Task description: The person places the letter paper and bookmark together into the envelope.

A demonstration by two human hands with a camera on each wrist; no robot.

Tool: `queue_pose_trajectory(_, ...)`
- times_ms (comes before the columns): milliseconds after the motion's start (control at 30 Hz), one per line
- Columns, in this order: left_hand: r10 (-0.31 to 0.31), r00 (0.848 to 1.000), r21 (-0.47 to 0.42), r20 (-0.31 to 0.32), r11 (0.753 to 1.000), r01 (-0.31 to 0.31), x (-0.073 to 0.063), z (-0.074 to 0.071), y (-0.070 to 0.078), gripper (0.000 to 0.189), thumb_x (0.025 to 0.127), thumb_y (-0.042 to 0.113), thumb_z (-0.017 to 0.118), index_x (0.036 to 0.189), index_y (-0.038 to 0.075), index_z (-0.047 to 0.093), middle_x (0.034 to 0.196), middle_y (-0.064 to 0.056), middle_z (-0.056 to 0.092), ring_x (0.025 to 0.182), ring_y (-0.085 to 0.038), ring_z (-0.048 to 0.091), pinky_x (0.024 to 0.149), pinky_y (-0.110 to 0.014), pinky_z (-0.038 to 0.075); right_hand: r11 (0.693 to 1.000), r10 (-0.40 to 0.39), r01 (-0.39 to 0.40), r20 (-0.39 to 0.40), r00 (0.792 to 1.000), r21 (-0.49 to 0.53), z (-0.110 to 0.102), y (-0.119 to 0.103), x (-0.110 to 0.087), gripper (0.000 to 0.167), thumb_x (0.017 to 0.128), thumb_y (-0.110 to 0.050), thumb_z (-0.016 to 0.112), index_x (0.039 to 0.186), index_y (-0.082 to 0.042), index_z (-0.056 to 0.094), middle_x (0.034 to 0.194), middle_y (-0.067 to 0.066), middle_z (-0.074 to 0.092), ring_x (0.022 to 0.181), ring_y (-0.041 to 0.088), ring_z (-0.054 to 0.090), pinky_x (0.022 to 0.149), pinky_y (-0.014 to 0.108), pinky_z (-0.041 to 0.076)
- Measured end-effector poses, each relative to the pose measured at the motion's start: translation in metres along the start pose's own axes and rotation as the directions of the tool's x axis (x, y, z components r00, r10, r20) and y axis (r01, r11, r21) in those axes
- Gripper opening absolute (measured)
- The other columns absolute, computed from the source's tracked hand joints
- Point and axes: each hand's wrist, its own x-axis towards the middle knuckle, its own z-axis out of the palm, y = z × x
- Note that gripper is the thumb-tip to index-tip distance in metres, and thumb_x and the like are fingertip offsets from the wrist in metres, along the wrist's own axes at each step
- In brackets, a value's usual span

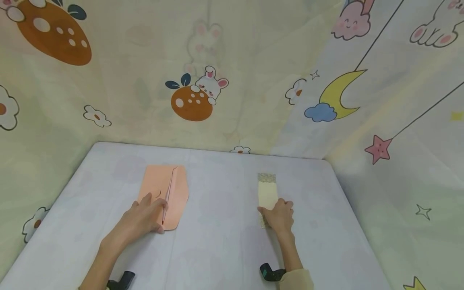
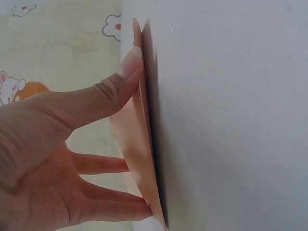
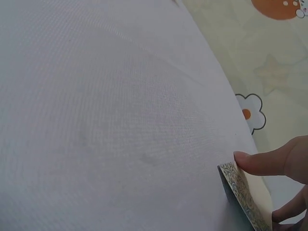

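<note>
A peach-pink paper envelope (image 1: 180,201) lies on the left half of the table, its pointed flap spread out to the right. My left hand (image 1: 143,217) rests over it, fingers spread and fairly straight on the paper, thumb at the near edge. In the left wrist view the thumb (image 2: 120,84) touches that edge. To the right lies a narrow cream card (image 1: 267,193) with speckled, patterned bands at both ends. My right hand (image 1: 280,217) grips its near part, thumb on the left side and fingers at the right. The patterned end (image 3: 240,192) tilts off the table.
A white cloth-covered table (image 1: 221,193) lies under everything. Printed fabric walls (image 1: 250,80) with bunnies, flowers and a moon stand behind it and at both sides. Black devices (image 1: 270,273) are worn at both wrists.
</note>
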Motion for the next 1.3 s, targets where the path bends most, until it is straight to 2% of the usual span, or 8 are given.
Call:
queue_pose_trajectory(233, 0.007, 1.0, -0.008, 0.002, 1.0, -0.007, -0.001, 0.001, -0.002, 0.066, 0.067, 0.034, 0.095, 0.122, 0.023, 0.06, 0.152, -0.041, 0.036, 0.119, -0.082, 0.036, 0.085, -0.082, 0.041, 0.997, 0.004, -0.004, -0.002, 1.0, 0.081, 0.002, 0.004, 0.0, 0.076, 0.085, -0.029, 0.081, 0.133, 0.02, 0.046, 0.113, 0.034, 0.051, 0.096, 0.042, 0.057, 0.072, 0.057, 0.054)
queue_pose_trajectory(467, 0.023, 1.0, 0.003, -0.013, 1.0, -0.023, 0.0, 0.001, -0.002, 0.065, 0.067, 0.033, 0.095, 0.12, 0.022, 0.06, 0.152, -0.04, 0.037, 0.118, -0.082, 0.037, 0.084, -0.08, 0.043, 0.984, 0.027, -0.027, 0.004, 1.0, 0.175, 0.001, 0.01, -0.001, 0.065, 0.092, -0.023, 0.071, 0.14, 0.014, 0.045, 0.123, 0.036, 0.059, 0.111, 0.051, 0.06, 0.084, 0.062, 0.051)
queue_pose_trajectory(567, 0.023, 1.0, -0.007, -0.014, 1.0, -0.023, 0.0, 0.001, -0.002, 0.063, 0.066, 0.032, 0.095, 0.117, 0.024, 0.059, 0.154, -0.038, 0.038, 0.121, -0.081, 0.036, 0.086, -0.081, 0.041, 0.977, 0.04, -0.039, 0.0, 0.999, 0.208, 0.0, 0.013, -0.002, 0.057, 0.096, -0.021, 0.065, 0.139, 0.011, 0.047, 0.128, 0.035, 0.062, 0.113, 0.051, 0.063, 0.086, 0.061, 0.053)
queue_pose_trajectory(767, 0.04, 0.999, -0.006, -0.029, 0.999, -0.04, -0.001, 0.001, -0.003, 0.062, 0.065, 0.029, 0.096, 0.113, 0.025, 0.058, 0.153, -0.037, 0.039, 0.124, -0.079, 0.037, 0.088, -0.082, 0.04, 0.963, 0.061, -0.058, -0.002, 0.998, 0.264, -0.003, 0.017, -0.003, 0.047, 0.1, -0.019, 0.058, 0.137, 0.009, 0.052, 0.113, 0.03, 0.069, 0.094, 0.039, 0.069, 0.073, 0.047, 0.056)
queue_pose_trajectory(900, 0.044, 0.998, -0.006, -0.034, 0.999, -0.044, -0.001, 0.001, -0.002, 0.063, 0.065, 0.031, 0.096, 0.114, 0.024, 0.058, 0.152, -0.039, 0.039, 0.123, -0.079, 0.037, 0.087, -0.083, 0.04, 0.948, 0.073, -0.071, 0.004, 0.997, 0.309, -0.007, 0.017, -0.003, 0.042, 0.1, -0.019, 0.057, 0.132, 0.007, 0.059, 0.108, 0.027, 0.071, 0.095, 0.037, 0.068, 0.076, 0.046, 0.056)
queue_pose_trajectory(1000, 0.043, 0.998, -0.002, -0.036, 0.999, -0.043, -0.001, 0.0, -0.001, 0.064, 0.063, 0.032, 0.096, 0.115, 0.024, 0.058, 0.151, -0.04, 0.039, 0.12, -0.08, 0.038, 0.085, -0.082, 0.041, 0.931, 0.086, -0.091, 0.03, 0.996, 0.354, -0.009, 0.018, -0.003, 0.04, 0.1, -0.021, 0.058, 0.131, 0.005, 0.061, 0.112, 0.026, 0.072, 0.099, 0.037, 0.069, 0.078, 0.044, 0.056)
queue_pose_trajectory(1100, 0.038, 0.999, 0.0, -0.035, 0.999, -0.038, -0.001, 0.0, -0.001, 0.065, 0.063, 0.032, 0.096, 0.116, 0.024, 0.059, 0.151, -0.04, 0.039, 0.12, -0.081, 0.038, 0.084, -0.082, 0.041, 0.91, 0.096, -0.116, 0.069, 0.993, 0.399, -0.01, 0.02, -0.005, 0.04, 0.1, -0.022, 0.059, 0.131, 0.003, 0.063, 0.115, 0.023, 0.073, 0.098, 0.032, 0.069, 0.076, 0.035, 0.054)
queue_pose_trajectory(1300, 0.045, 0.998, 0.002, -0.032, 0.999, -0.045, -0.002, 0.0, -0.001, 0.063, 0.065, 0.031, 0.096, 0.115, 0.024, 0.059, 0.151, -0.04, 0.04, 0.12, -0.08, 0.039, 0.084, -0.081, 0.043, 0.846, 0.066, -0.133, 0.146, 0.987, 0.516, -0.009, 0.025, -0.008, 0.04, 0.101, -0.02, 0.061, 0.134, 0.002, 0.06, 0.12, 0.022, 0.072, 0.09, 0.021, 0.07, 0.071, 0.028, 0.057)
